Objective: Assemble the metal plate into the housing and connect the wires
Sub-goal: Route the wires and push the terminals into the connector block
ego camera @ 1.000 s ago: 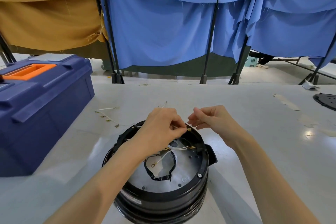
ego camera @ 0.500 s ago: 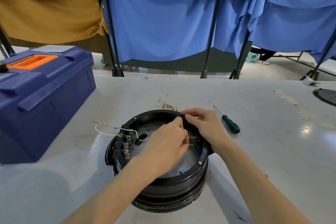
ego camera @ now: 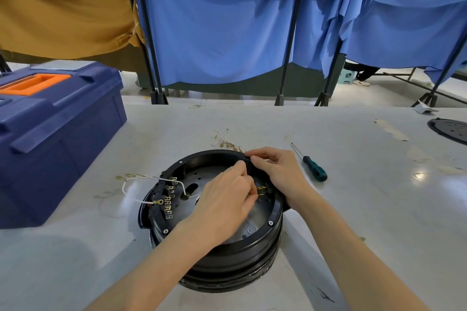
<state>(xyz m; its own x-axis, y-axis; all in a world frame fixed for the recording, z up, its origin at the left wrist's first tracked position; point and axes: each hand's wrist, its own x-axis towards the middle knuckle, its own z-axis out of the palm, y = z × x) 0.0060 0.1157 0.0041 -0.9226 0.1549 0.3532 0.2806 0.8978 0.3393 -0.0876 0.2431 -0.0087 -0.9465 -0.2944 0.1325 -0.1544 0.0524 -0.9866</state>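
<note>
Our left hand (ego camera: 222,199) pinches a brass connector (ego camera: 261,189) inside the black housing (ego camera: 227,257), which stands on the table (ego camera: 366,209) with the metal plate (ego camera: 252,221) seated in it. Our right hand (ego camera: 275,171) curls over the far rim. We judge the connector small, stiff and easily bent, so we should grip its crimp, not the limp white wire (ego camera: 161,179).

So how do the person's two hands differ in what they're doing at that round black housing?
The left hand reaches inside the housing, over the metal plate; the right hand sits on its far rim. The left hand's fingers pinch small brass terminals; the right hand's fingers curl round the black rim. Both are bare and meet at the housing's far right side.
</note>
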